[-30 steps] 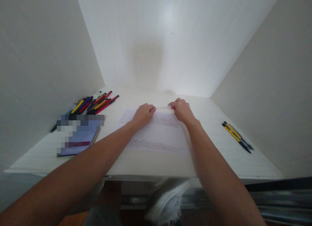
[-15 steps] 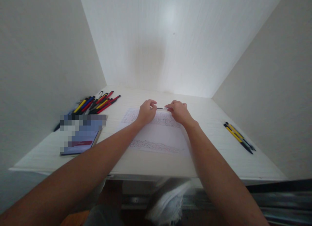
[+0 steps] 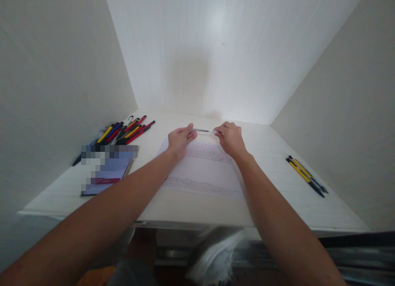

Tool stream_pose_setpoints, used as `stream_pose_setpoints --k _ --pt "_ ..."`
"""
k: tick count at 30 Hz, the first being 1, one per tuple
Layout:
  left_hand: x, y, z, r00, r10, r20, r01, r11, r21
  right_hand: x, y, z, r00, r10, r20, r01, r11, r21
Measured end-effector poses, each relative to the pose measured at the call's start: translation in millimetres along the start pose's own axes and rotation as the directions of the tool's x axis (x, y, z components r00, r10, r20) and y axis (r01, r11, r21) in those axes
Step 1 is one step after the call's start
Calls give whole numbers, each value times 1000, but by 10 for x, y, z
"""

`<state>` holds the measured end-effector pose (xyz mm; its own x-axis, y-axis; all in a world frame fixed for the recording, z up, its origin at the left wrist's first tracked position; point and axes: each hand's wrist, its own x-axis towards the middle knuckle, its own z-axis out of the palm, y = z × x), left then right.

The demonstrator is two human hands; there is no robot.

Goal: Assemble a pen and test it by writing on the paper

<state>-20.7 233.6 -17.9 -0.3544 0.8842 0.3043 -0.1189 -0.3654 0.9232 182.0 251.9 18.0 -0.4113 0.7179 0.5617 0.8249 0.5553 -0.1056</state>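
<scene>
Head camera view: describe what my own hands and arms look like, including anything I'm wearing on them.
The left hand and right hand are ungloved. The left forearm and right forearm taper towards the wrists, with no sleeves, watch or bracelet in sight. Whether there are rings is too small to tell.

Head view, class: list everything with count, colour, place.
desk: one, white, centre
thin rod: one, grey-black, left hand
small piece: one, whitish, right hand
paper: one, white with writing, centre
pen pile: many, mixed colours, left
book-like object: one, bluish, left
pen pair: two, yellow-black, right
walls: three, pale, around desk
fabric patches: two, whitish and grey, below desk
rails: uncounted, grey, lower right
patch: one, orange, lower left
hands: two, centre
arms: two, foreground
</scene>
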Motion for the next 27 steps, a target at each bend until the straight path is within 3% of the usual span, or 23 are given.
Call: stream_pose_setpoints --k 4,6,9,15,23,27 --pt "-15 105 -43 993 -117 7 117 986 -115 9 -110 -11 998 -20 -56 20 1000 6" --pt "-22 186 -57 979 -205 15 201 944 -262 21 -138 12 999 41 -13 -38 984 174" --pt "-21 302 -51 954 -293 65 290 846 -447 37 -127 87 986 105 133 -156 867 472" --pt "-9 425 -7 968 -233 93 249 850 -465 6 -135 241 945 117 305 -297 698 651" --pt "-37 386 -20 965 -223 135 261 836 -482 32 -216 230 944 145 297 -319 637 702" --pt "5 333 4 960 -228 162 279 834 -476 -7 -135 288 918 124 376 -380 544 748"
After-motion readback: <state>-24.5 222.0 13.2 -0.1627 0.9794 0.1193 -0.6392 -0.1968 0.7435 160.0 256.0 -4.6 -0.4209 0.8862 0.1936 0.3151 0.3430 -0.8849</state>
